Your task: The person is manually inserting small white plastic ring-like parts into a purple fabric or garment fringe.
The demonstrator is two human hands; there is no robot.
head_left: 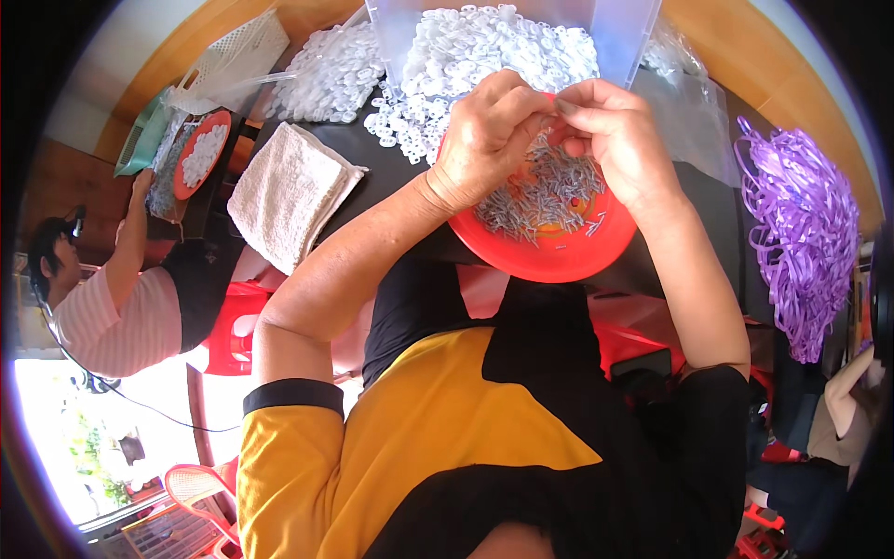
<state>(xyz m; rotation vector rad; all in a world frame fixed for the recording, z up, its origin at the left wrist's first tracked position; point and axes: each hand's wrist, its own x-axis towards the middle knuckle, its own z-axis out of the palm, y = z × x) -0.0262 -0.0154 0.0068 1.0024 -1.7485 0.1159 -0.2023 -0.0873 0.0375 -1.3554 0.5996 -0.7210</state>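
Head view: our left hand (491,130) and right hand (616,135), fingertips pinched closed, half-hide the bowl's (551,267) far rim, their hold unclear.

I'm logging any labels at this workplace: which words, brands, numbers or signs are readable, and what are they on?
None: no text can be read in this view.
Red bowl, clear plastic bin, folded towel, purple ribbon bundle: no lettering visible.
Toward the picture's edges: details too small or blurred to tell.
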